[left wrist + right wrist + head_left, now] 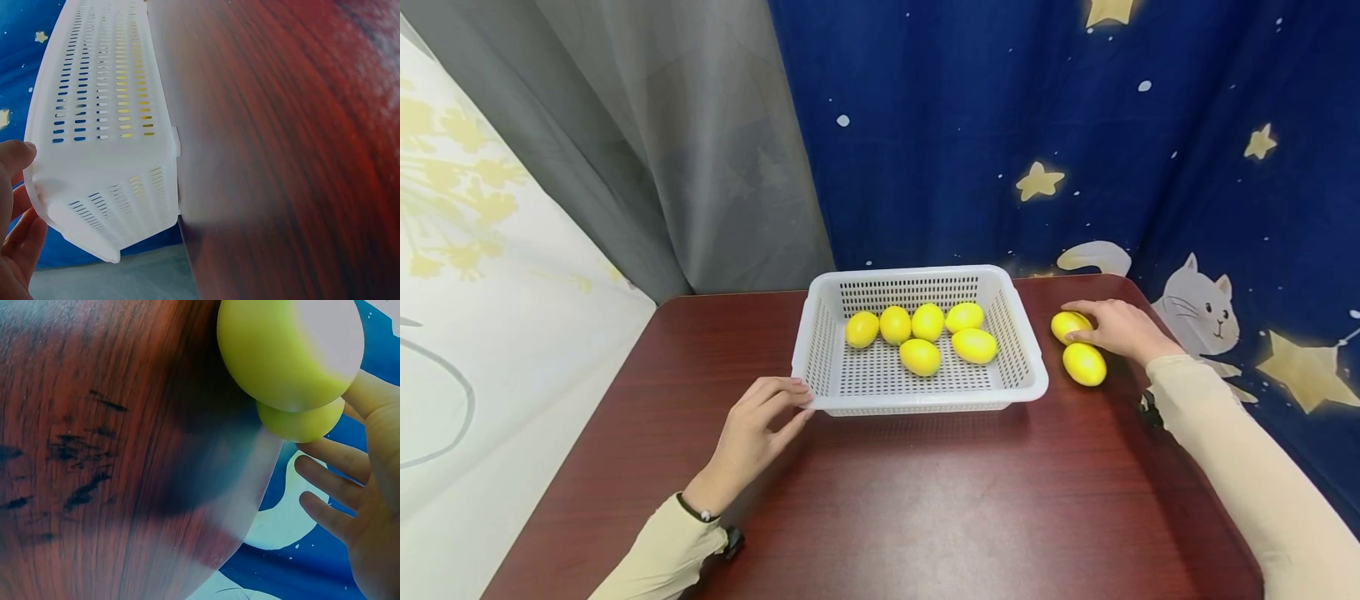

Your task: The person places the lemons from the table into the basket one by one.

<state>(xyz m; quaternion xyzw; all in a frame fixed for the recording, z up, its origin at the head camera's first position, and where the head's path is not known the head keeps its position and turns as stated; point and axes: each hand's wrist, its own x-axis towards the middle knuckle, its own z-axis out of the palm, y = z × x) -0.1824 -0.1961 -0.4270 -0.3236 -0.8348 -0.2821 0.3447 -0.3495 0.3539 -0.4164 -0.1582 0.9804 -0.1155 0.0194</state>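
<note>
My left hand (pixel 760 429) holds the near left corner of a white plastic basket (pixel 925 402), thumb and fingertips at its rim. The left wrist view shows the slotted wall of the basket (pixel 100 150) close by, with the thumb against the rim. Inside lie several yellow lemons (pixel 920 357). Right of the basket, my right hand (pixel 1120 327) has its thumb and index finger around the farther of two lemons (pixel 1064 323). The nearer lemon (pixel 1085 365) sits right beside it, and in the right wrist view this nearer lemon (pixel 281 350) partly hides the other.
The basket stands near the back edge of a dark red wood-grain table (pixel 925 500). Behind hang a grey curtain (pixel 722 150) and a blue curtain (pixel 940 167) with stars and a cat. A white patterned cloth (pixel 490 350) hangs at the left.
</note>
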